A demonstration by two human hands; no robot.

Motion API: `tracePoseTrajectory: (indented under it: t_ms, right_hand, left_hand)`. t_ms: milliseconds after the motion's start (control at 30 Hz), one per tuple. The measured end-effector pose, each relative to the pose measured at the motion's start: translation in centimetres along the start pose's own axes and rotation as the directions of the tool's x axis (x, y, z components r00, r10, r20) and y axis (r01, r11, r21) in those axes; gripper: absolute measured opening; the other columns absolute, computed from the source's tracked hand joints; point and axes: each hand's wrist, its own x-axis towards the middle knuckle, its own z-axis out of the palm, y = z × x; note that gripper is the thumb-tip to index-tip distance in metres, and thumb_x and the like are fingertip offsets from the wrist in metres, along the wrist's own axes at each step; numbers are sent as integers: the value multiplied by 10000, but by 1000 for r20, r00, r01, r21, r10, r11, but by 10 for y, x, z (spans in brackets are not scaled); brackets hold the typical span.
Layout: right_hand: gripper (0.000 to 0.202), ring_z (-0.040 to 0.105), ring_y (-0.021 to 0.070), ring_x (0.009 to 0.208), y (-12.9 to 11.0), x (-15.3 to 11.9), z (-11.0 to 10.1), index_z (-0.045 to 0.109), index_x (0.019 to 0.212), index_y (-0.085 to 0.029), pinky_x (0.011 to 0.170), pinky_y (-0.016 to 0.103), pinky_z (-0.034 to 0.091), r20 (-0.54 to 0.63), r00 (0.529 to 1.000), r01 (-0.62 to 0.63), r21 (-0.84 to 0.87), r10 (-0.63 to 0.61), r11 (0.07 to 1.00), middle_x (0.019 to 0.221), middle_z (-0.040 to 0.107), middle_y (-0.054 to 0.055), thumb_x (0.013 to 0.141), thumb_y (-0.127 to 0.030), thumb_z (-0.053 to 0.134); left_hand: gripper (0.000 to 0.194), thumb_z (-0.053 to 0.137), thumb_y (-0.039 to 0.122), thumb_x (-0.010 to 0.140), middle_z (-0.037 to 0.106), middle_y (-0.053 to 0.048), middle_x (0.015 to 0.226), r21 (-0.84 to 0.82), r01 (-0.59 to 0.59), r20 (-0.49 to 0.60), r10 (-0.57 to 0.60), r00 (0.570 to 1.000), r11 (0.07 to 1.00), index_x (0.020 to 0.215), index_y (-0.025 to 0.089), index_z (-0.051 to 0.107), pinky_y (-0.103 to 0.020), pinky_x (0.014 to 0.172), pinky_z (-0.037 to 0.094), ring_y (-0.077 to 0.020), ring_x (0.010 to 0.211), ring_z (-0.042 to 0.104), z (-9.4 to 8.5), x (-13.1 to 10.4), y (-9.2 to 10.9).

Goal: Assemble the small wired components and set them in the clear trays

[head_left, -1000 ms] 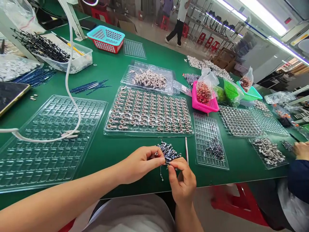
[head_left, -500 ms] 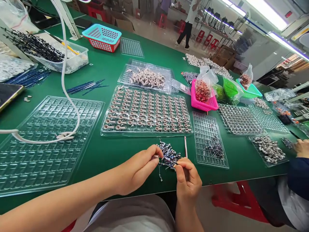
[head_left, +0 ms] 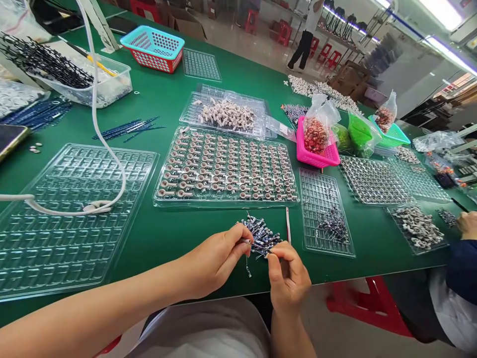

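My left hand [head_left: 219,259] pinches a small pale earphone-like shell [head_left: 245,241] between thumb and fingertips; most of it is hidden. Close by on the right, my right hand [head_left: 289,276] is closed at thumb and forefinger on a tiny dark part with thin leads, too small to make out fully. Between and behind both hands lies a pile of small blue-black wired components [head_left: 263,232] on the green table [head_left: 179,228]. Just beyond stands a clear tray [head_left: 227,202] filled with rows of pale round-headed shells. A slim metal tweezer-like tool [head_left: 288,223] lies right of the pile.
An unfilled clear tray [head_left: 74,219] with a white cable [head_left: 121,174] across it is at left. Loose pale shells [head_left: 225,114] lie on trays behind. A pink basket [head_left: 316,156] and a small tray [head_left: 309,233] stand right. A co-worker's hand [head_left: 467,224] shows far right.
The view has shifted slightly. My left fingertips have closed further round the pale shell, and my two hands' fingertips are a little nearer each other. A person in the background has stepped to the right.
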Motion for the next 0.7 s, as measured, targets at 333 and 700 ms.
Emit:
tracePoseTrajectory:
  t_ms: [333, 700]
  right_hand:
    - [90, 573, 132, 708, -1, 2, 0, 631, 878, -212, 641, 260, 485, 62, 996, -58, -17, 59, 998, 768, 597, -4, 897, -134, 589]
    - [65, 568, 127, 685, 0, 0, 1, 638, 854, -208, 619, 248, 487, 14, 995, -98, -52, 98, 994, 764, 602, 0, 891, -166, 604]
  left_hand:
    - [168, 358, 205, 993, 666, -45, 939, 88, -93, -62, 98, 993, 992, 1018, 208, 523, -283, 751, 491, -177, 832, 616, 2, 1, -7]
    - [179, 368, 207, 990, 678, -50, 956, 87, -68, -54, 73, 996, 994, 1010, 199, 546, -288, 776, 499, -178, 858, 632, 1, 2, -5]
